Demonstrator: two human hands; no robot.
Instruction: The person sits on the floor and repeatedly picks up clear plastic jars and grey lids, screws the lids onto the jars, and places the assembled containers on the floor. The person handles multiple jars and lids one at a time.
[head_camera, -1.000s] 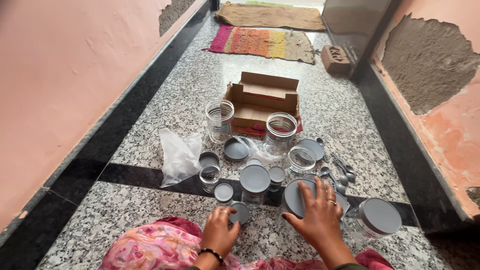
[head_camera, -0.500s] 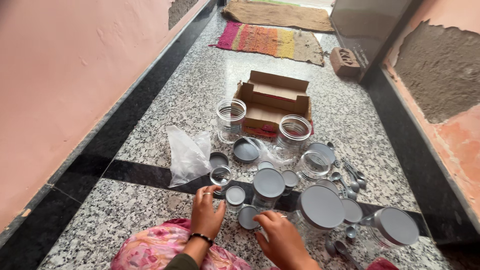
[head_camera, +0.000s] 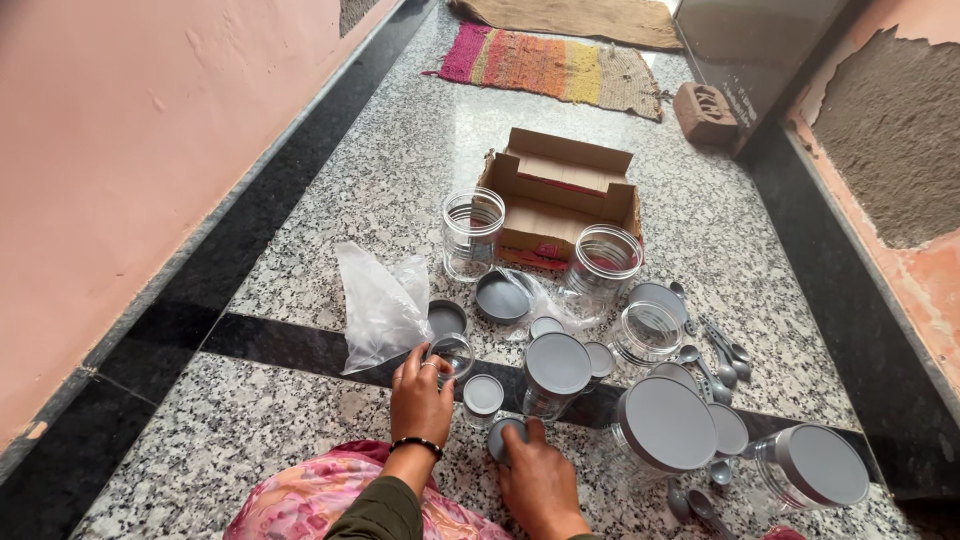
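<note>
Open floor (head_camera: 330, 190) is left beside the pink wall; the way ahead is blocked by jars (head_camera: 472, 232), lids (head_camera: 558, 362) and a box (head_camera: 560, 195).

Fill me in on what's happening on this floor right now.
A person sits on a granite floor amid clear plastic jars and grey lids. Their left hand touches a small open jar beside a crumpled plastic bag. Their right hand rests on a small grey-lidded jar. Some jars are lidded, including a large lidded jar; others stand open near an open cardboard box. Grey spoons lie to the right.
</note>
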